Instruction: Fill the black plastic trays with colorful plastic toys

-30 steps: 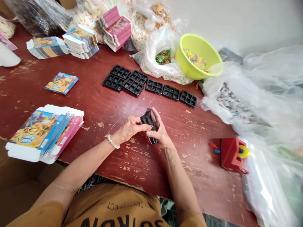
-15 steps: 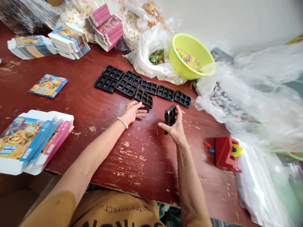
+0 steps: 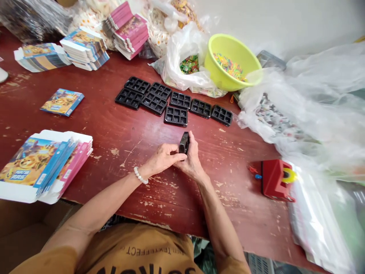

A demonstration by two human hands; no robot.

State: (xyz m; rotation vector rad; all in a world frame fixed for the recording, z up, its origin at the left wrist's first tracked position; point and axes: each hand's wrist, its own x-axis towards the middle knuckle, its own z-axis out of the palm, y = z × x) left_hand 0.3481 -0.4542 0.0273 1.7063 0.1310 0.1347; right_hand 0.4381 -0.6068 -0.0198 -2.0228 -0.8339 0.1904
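My right hand (image 3: 191,161) holds several stacked black plastic trays, or one thick tray (image 3: 184,142), upright on edge; I cannot tell how many. My left hand (image 3: 162,159), with a beaded bracelet on its wrist, meets it from the left, thumb and fingers pinched at the stack's near edge. Just beyond the hands a single black six-compartment tray (image 3: 176,116) lies flat on the red table. Behind it more black trays (image 3: 180,100) form rough rows, their compartments facing up.
Flattened printed boxes (image 3: 31,163) lie at the left edge, with one closed box (image 3: 62,102) behind them. At the back stand a yellow-green basin (image 3: 212,72) of small colourful pieces and an open plastic bag (image 3: 173,64). A red tape dispenser (image 3: 273,180) sits at the right.
My left hand has let go of a tray, which now lies flat in front of the rows. My right hand has brought its black trays leftward, and both hands now meet there.
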